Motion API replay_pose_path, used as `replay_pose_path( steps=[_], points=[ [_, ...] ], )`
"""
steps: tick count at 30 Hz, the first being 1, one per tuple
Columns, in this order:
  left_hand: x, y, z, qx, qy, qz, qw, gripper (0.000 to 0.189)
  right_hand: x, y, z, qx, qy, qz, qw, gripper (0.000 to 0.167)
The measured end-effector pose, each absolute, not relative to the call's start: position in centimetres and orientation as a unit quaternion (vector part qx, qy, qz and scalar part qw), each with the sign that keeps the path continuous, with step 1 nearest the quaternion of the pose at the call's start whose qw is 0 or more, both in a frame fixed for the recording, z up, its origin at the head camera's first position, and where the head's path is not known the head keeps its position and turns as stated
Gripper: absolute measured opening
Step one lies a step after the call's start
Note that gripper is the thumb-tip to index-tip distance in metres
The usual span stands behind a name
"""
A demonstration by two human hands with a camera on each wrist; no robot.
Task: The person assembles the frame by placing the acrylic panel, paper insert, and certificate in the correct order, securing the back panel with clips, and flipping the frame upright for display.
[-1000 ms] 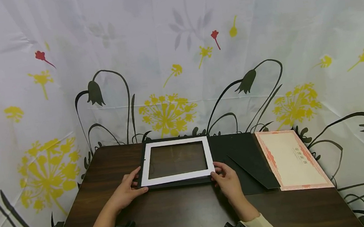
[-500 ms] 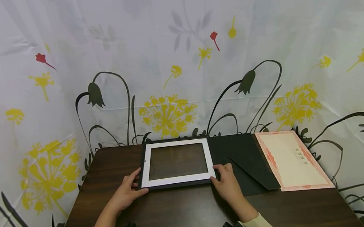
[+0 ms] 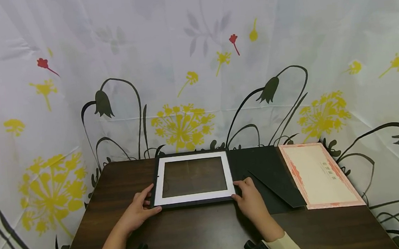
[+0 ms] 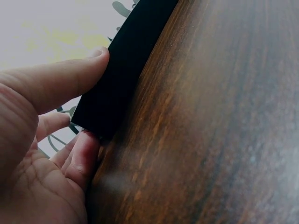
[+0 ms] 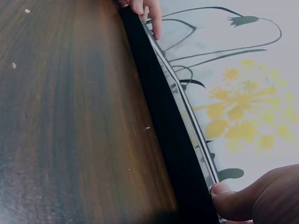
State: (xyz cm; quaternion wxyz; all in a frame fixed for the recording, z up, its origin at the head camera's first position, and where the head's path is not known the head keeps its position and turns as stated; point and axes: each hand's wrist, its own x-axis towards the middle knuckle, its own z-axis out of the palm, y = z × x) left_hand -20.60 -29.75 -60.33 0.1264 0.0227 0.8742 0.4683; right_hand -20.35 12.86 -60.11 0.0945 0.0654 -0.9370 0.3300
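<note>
A black picture frame (image 3: 207, 202) lies on the table with a white mat (image 3: 195, 198) inside its border. Through the mat's opening a dark brownish pane (image 3: 193, 176) shows. At the near left corner my left hand (image 3: 136, 214) grips the frame. In the left wrist view the thumb of that hand (image 4: 51, 88) lies against the frame's black side (image 4: 119, 79), and other fingers are at the corner and underneath. My right hand (image 3: 251, 203) holds the near right corner. From the right wrist, its thumb (image 5: 231, 200) touches the top edge; its other fingers are mostly hidden.
Right of the frame lies a black backing board (image 3: 257, 161) with a slanted flap (image 3: 279, 191). Beyond it is a cream certificate (image 3: 321, 173) with a pinkish-red border. A flower-printed curtain (image 3: 179, 62) hangs behind the wooden table (image 3: 196, 237).
The mat's near right corner has gone down, so the mat now lies level within the border. My right fingers have shifted slightly at that corner; my left hand has stayed put.
</note>
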Motion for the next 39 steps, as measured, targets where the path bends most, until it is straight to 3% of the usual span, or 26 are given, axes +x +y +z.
replay_pose_path(
  steps=[21, 26, 32, 39],
  points=[
    [-20.9, -29.9, -60.3, 0.017, 0.875, 0.468, 0.123, 0.102, -19.8, 14.0, -59.2, 0.073, -0.919, 0.378, 0.085, 0.043],
    [-20.6, -29.9, -60.5, 0.015, 0.876, 0.465, 0.126, 0.103, -18.8, 15.1, -58.0, 0.048, -0.898, 0.428, 0.094, 0.035],
    [-20.5, -29.7, -60.6, 0.017, 0.875, 0.466, 0.130, 0.102, -17.7, 20.4, -54.4, -0.018, -0.883, 0.435, 0.176, 0.028],
    [-20.5, -29.6, -60.4, 0.016, 0.876, 0.463, 0.131, 0.102, -16.8, 29.6, -52.1, -0.125, -0.906, 0.365, 0.172, 0.038]
  ],
)
